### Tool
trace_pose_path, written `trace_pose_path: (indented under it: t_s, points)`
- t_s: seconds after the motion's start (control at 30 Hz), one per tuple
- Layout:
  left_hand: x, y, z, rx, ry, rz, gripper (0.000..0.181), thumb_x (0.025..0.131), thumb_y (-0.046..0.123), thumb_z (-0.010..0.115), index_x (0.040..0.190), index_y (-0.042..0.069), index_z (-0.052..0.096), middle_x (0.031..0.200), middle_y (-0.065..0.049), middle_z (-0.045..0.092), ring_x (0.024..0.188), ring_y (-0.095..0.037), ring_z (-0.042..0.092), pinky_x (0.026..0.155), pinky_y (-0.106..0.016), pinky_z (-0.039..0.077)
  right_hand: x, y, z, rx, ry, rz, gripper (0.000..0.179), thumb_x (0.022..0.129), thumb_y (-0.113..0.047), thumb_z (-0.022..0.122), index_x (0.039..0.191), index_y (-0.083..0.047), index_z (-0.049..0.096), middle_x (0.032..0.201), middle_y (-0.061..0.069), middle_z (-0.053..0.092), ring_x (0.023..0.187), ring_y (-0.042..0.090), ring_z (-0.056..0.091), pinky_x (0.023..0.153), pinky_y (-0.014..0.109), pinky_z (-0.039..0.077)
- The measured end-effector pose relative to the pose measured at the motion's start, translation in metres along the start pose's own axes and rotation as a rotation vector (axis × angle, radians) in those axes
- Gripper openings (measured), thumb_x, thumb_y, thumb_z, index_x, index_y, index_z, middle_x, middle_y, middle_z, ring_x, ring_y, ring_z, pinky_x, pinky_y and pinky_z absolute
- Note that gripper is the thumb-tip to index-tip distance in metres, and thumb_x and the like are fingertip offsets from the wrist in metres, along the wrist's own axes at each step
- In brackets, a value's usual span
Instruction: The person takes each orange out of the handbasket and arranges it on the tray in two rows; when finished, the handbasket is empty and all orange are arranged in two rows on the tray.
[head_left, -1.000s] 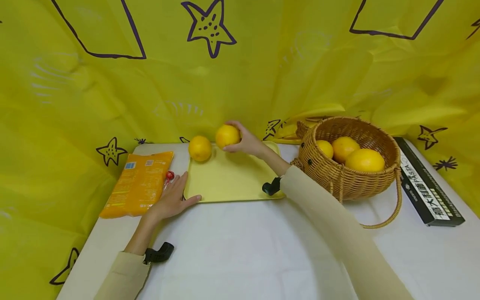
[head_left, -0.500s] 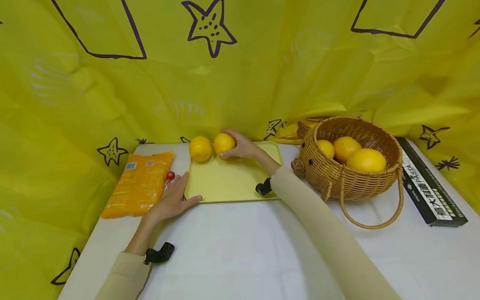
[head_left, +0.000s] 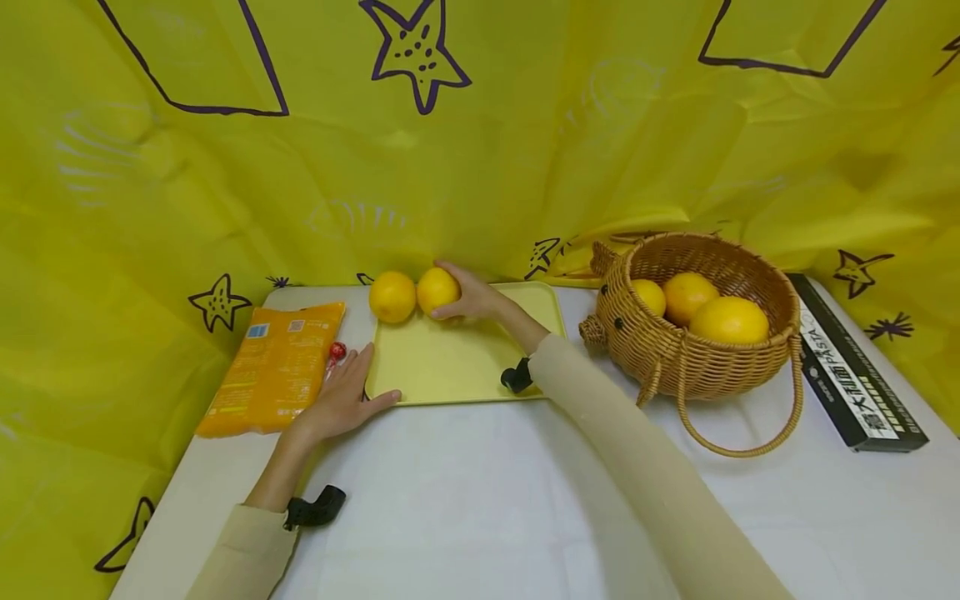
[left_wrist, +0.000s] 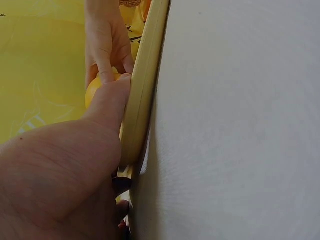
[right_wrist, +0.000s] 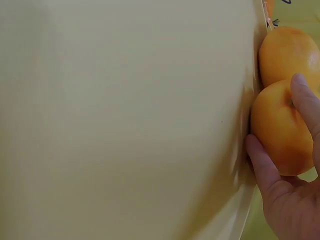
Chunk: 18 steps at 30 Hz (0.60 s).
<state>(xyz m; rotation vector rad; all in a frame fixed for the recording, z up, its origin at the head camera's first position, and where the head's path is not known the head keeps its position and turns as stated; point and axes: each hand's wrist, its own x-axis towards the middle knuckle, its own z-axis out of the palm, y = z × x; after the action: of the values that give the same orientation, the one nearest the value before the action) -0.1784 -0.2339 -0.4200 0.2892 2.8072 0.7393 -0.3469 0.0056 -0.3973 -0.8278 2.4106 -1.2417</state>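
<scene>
In the head view a pale yellow tray lies flat on the white table. My right hand grips an orange at the tray's back left, thumb in front and fingers behind. Right beside it sits another orange in the back-left corner; the right wrist view shows the held orange touching this second orange. My left hand rests at the tray's front-left corner, fingers extended along the left side. Its thumb lies against the tray's rim in the left wrist view.
An orange plastic packet and a red lollipop lie left of the tray. On the right stands a pig-shaped wicker basket holding several yellow-orange fruits, with a black pasta box beyond it. A yellow patterned cloth hangs behind.
My right hand has lowered its orange and moved it left, closing the gap to the other orange. My left hand has stayed at the tray's corner.
</scene>
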Motion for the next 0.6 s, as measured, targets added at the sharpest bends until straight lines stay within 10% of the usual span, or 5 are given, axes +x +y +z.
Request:
trace_pose_path:
  t_s: [0.6]
  points:
    - [-0.0025,0.0011,-0.0008,-0.01,-0.004,-0.012,0.1,0.092,0.057,0.054,0.154,-0.003,0.003,0.162,-0.025,0.006,0.149,-0.047,0.001,0.119,-0.063,0.003,-0.0001,-0.0004,0.0056,0.076,0.011,0.039,0.092,0.086,-0.018,0.074,0.156,-0.015,0.015,0.159,0.014,0.024,0.14,0.032,0.036,0.117,0.046,0.032]
